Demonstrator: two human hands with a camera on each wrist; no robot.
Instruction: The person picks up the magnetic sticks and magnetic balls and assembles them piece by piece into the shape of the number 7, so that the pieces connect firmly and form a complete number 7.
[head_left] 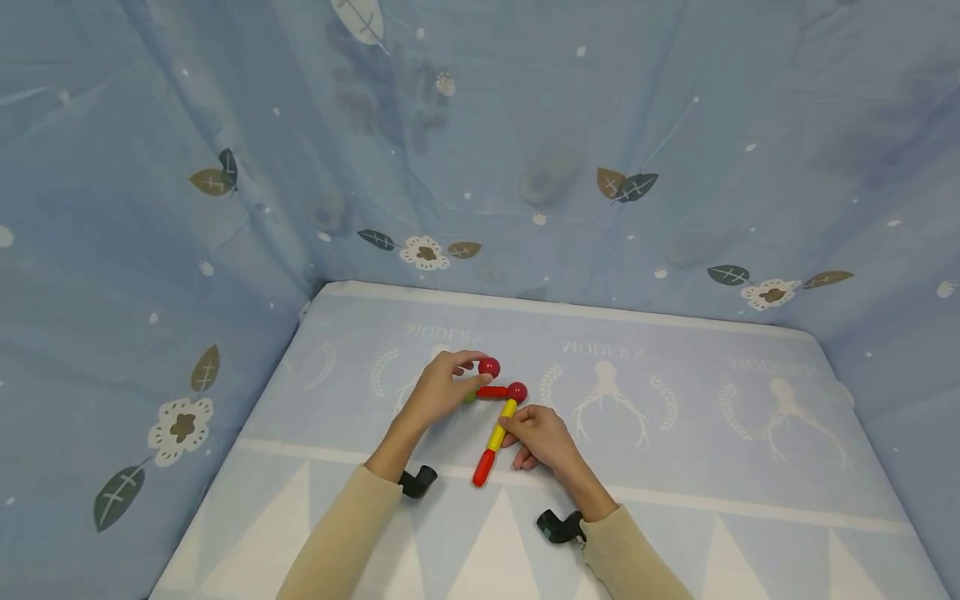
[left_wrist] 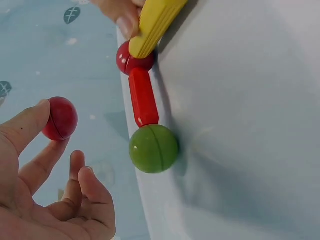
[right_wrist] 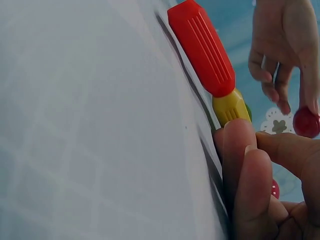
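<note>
In the head view my left hand (head_left: 438,390) pinches a loose red ball (head_left: 489,367) between thumb and finger, its other fingers curled free below in the left wrist view. Beside it on the table lies a joined toy piece. A green ball (left_wrist: 154,149) connects through a short red rod (left_wrist: 143,97) to a second red ball (left_wrist: 134,59). From that ball a yellow rod (head_left: 496,437) runs toward me at an angle, ending in a red tip piece (right_wrist: 202,50). My right hand (head_left: 546,435) holds the yellow rod between thumb and fingers, low at the tabletop.
A pale blue patterned cloth covers the table (head_left: 675,467). Blue fabric walls (head_left: 480,150) with leaf and flower prints rise behind it and at both sides. Black wrist devices (head_left: 418,482) sit at both wrists.
</note>
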